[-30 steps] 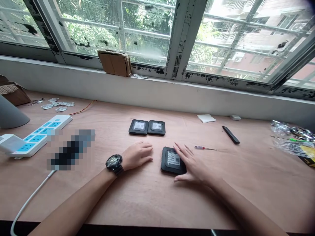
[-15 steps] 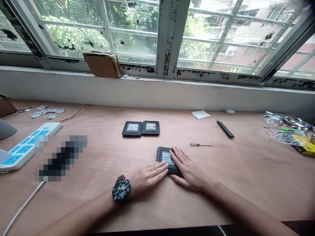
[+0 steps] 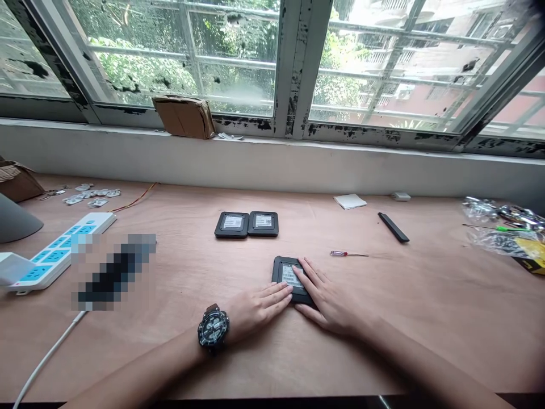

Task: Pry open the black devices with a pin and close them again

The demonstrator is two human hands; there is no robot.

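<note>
A flat, square black device with a white printed label lies on the table between my hands; its lower and right parts are partly covered. My left hand, below a dark wristwatch, rests with its outstretched fingers on the device's lower left edge. From the other side, my right hand lies over the right edge, fingers straight and thumb near the lower corner. Beyond them, two similar labelled black devices, a left one and a right one, sit side by side. To the right is a small screwdriver.
On the left are a white power strip, a pixelated dark object with a white cable, and a grey rounded item. A black bar, folded white paper and clear plastic bags lie to the right.
The view has shifted slightly, so everything sits a little further right and lower. Both hands keep the same placement on the device.
</note>
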